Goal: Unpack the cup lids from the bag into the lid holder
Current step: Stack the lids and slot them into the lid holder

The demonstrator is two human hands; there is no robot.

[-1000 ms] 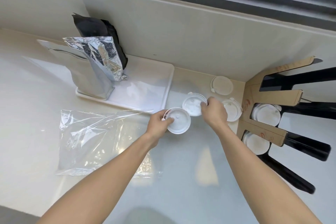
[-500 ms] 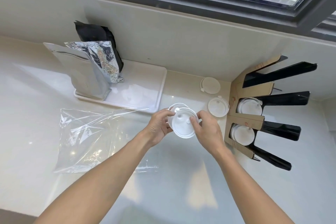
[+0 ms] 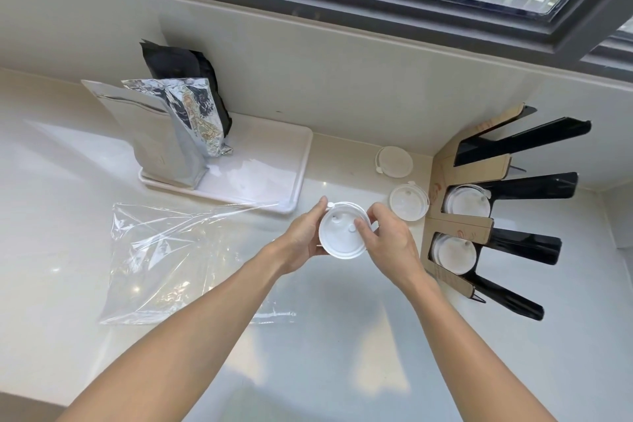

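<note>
Between both hands — left grip (image 3: 303, 236), right grip (image 3: 387, 243) — sits the clasped lid (image 3: 342, 233).

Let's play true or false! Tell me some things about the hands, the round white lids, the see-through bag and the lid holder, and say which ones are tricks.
1. Both hands hold the same stack of lids. True: the left hand and right hand grip the held lids together.
2. The clear plastic bag stands upright. False: it lies flat and crumpled on the counter.
3. Two loose lids lie on the counter near the lid holder. True: a near lid and a far lid.
4. The lid holder has no lids in it. False: two slots already hold lids.
5. The foil pouches stand on a white tray. True.
</note>
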